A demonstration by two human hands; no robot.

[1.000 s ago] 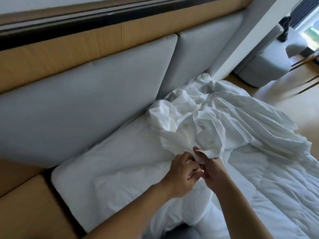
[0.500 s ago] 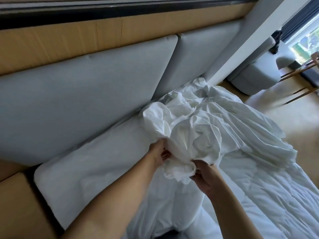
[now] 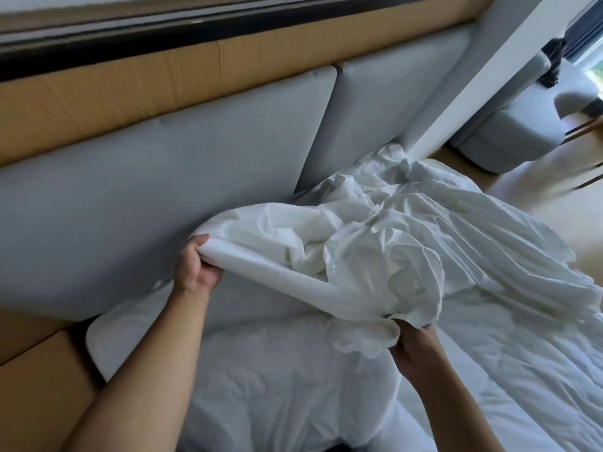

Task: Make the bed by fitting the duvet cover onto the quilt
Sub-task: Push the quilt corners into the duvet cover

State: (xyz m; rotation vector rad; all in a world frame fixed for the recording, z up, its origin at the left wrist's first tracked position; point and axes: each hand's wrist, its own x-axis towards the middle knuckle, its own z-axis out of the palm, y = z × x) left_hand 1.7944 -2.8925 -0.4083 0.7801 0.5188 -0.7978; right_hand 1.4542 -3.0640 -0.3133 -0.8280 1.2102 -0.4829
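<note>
Before you the grey padded headboard (image 3: pixel 163 177) runs along the wall, and the white quilt (image 3: pixel 277 370) lies flat on the bed below it, reaching to the headboard's foot. On top of the quilt the white duvet cover (image 3: pixel 408 230) lies crumpled, bunched at the near middle and trailing off to your right, with one edge drawn taut between your hands. Your left hand (image 3: pixel 195 265) has its grip curled round that edge just beside the headboard, while your right hand (image 3: pixel 414 347) pinches the bunched cloth from underneath, lower and nearer you.
</note>
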